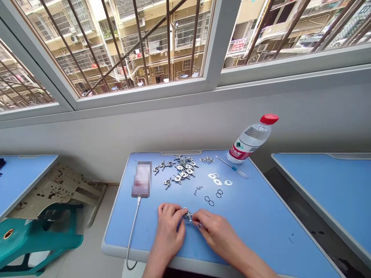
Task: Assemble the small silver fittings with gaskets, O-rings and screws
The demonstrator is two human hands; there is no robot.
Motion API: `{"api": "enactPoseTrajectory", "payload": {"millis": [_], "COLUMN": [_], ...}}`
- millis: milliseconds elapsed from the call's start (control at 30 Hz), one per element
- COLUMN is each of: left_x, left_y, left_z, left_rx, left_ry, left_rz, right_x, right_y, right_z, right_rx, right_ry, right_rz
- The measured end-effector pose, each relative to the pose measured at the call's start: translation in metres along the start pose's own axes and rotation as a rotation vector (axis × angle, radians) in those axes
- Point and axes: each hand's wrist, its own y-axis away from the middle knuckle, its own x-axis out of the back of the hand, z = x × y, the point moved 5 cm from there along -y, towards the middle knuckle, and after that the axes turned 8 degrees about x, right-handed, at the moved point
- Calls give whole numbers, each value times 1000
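Near the front of the blue table, my left hand (171, 226) is closed, its thumb and index finger at a small silver metal part (188, 215). My right hand (213, 229) meets it from the other side, fingertips pinched together by the part. Something small and shiny shows under the right fingers, too small to name. Just beyond the hands lie black rings (209, 200), more black rings (219, 193) and several tiny pieces (198, 189). Flat silver plates with holes (217, 182) rest farther back. A pile of silver metal parts with thin stems (184, 170) sits behind them.
A phone (142, 179) with a white cable (132, 227) lies at the left. At the back right stand a water bottle (249, 141) and a thin clear-and-blue pen-like tool (234, 168). Small metal pieces (207, 159) lie near it. A green stool (43, 239) is left of the table (261, 227).
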Motion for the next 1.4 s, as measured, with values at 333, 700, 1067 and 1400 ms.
{"api": "enactPoseTrajectory", "payload": {"millis": [333, 700, 1067, 1400], "left_x": [-2, 0, -7, -7], "left_y": [-1, -3, -9, -10], "left_z": [-2, 8, 11, 8], "left_rx": [-41, -85, -134, -56], "left_ry": [0, -102, -150, -65], "left_rz": [6, 116, 145, 133], "right_x": [12, 22, 19, 13], "right_y": [-21, -26, -17, -14], "right_z": [13, 25, 24, 22], "right_rx": [-414, -373, -269, -302], "right_ry": [-228, -173, -84, -109], "right_rz": [-104, -179, -301, -282]}}
